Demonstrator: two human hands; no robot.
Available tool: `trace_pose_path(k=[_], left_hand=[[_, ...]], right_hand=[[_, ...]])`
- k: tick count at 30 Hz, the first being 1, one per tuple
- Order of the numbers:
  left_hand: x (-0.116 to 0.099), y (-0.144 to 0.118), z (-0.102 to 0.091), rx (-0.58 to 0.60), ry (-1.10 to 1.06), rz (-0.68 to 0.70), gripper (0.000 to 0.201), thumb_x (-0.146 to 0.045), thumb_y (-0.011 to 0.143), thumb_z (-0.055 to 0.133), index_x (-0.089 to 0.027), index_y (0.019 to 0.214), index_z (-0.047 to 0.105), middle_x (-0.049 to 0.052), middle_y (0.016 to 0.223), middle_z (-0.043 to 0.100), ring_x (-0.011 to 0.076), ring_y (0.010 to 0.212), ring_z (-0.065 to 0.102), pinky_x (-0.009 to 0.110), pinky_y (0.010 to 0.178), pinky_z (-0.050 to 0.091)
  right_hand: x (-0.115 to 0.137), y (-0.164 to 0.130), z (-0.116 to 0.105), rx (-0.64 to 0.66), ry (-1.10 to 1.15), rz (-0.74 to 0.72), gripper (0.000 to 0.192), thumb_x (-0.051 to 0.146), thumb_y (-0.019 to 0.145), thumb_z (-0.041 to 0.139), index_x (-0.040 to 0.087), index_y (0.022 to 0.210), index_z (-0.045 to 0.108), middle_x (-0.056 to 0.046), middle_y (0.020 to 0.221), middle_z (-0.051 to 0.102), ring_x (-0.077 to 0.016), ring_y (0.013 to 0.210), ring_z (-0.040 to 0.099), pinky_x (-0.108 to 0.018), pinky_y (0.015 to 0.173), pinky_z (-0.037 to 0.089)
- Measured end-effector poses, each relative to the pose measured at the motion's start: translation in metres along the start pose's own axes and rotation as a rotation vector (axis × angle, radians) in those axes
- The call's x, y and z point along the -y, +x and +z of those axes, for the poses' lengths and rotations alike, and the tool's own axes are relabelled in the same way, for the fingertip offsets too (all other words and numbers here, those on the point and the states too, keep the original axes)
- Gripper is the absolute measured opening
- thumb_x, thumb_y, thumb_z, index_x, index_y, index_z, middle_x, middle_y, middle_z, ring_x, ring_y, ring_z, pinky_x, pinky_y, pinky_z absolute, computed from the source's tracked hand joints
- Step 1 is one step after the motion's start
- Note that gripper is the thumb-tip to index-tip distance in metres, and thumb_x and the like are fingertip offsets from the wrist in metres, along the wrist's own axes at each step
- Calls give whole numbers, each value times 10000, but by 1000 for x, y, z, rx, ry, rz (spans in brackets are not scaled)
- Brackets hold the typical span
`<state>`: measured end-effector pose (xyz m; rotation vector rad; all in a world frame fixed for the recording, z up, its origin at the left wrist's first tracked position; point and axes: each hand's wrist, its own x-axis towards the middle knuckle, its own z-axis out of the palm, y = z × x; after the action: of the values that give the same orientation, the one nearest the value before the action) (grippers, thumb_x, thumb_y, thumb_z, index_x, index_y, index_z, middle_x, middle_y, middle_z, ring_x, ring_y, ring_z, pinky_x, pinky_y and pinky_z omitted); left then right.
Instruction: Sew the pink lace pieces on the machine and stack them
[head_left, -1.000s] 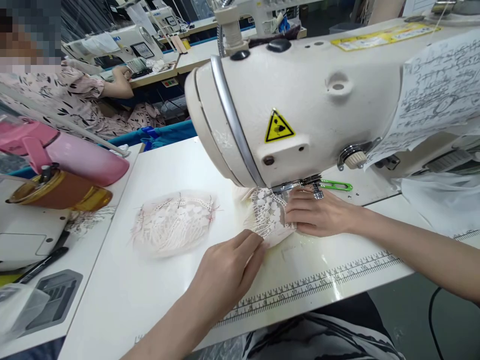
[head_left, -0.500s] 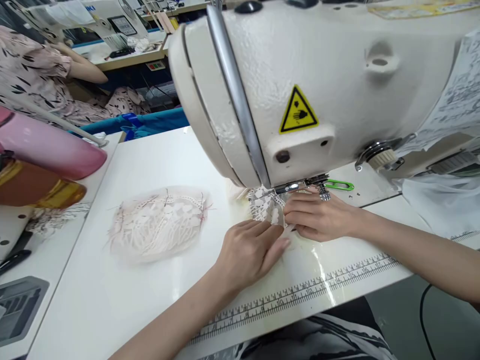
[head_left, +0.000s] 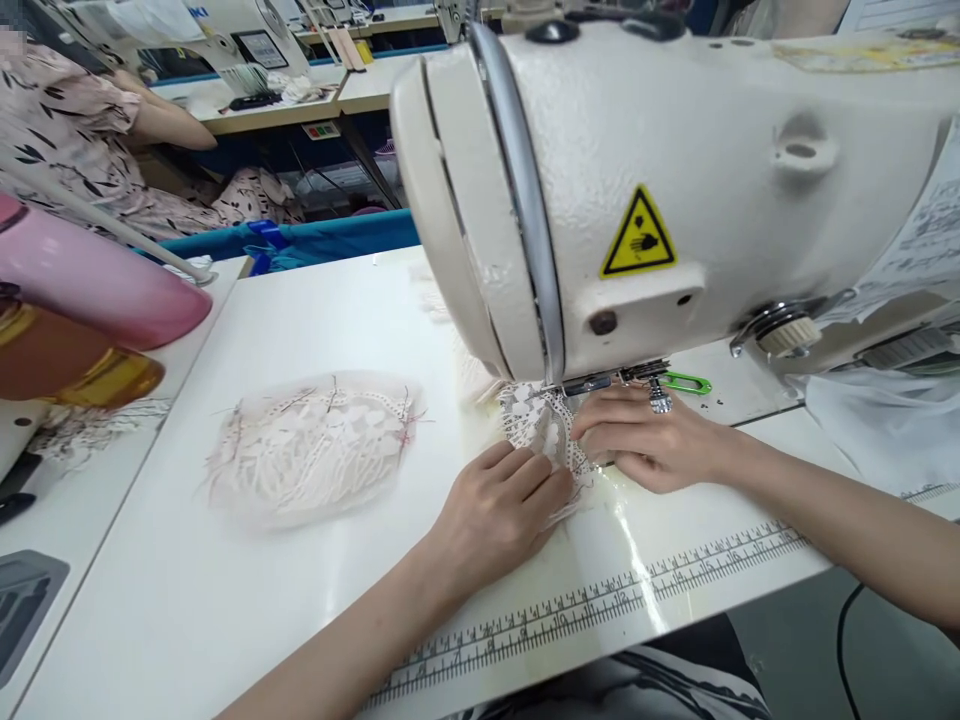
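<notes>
A piece of white lace fabric point(head_left: 536, 415) lies under the needle area of the sewing machine point(head_left: 592, 180). Its front end is pinched in the curled fingers of my left hand point(head_left: 502, 500). On its right edge, close to the presser foot, my right hand point(head_left: 645, 435) grips the lace with bent fingers; the fingertips are partly hidden. The machine head covers the needle and the far part of the lace. To the left, a second lace piece point(head_left: 319, 450) with fringe and reddish thread ends lies flat on the white table point(head_left: 247, 590).
A printed ruler strip point(head_left: 600, 600) runs along the table's front edge. Behind my right hand lies a green thread snipper point(head_left: 686, 383). White fabric point(head_left: 885, 425) rests at right. A pink bottle point(head_left: 112, 280) and an amber bottle point(head_left: 75, 355) stand at left. Another person sits beyond.
My left hand has closed more, its thumb now tucked in, and more of the lace shows between my hands. The camera view has shifted, so the machine appears further right.
</notes>
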<state>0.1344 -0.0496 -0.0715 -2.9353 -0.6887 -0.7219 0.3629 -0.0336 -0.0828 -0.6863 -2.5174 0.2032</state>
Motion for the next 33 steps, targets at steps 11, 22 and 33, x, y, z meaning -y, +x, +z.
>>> trace_pose_path(k=[11,22,33], left_hand=[[1,-1,2,-26,29,-2,155,-266,911,521,-141,907,612,-15,610,542,122,538,451,266,525,353],[2,-4,4,-49,49,-17,189,-63,892,432,-144,890,603,-26,593,516,125,530,442,284,542,332],[1,-3,4,-13,32,8,229,-79,841,450,-110,1014,596,133,1131,672,234,1105,616,378,870,561]], right_hand=[[-1,0,4,-51,128,-107,46,203,886,550,191,911,587,-32,1010,629,-164,1008,544,-339,851,477],[-2,2,4,-13,-37,-61,97,221,919,525,214,963,611,-4,1113,666,-163,1099,565,-372,910,469],[-3,-4,8,-45,50,-39,151,209,934,508,200,1025,628,-6,975,705,-113,938,639,-333,871,528]])
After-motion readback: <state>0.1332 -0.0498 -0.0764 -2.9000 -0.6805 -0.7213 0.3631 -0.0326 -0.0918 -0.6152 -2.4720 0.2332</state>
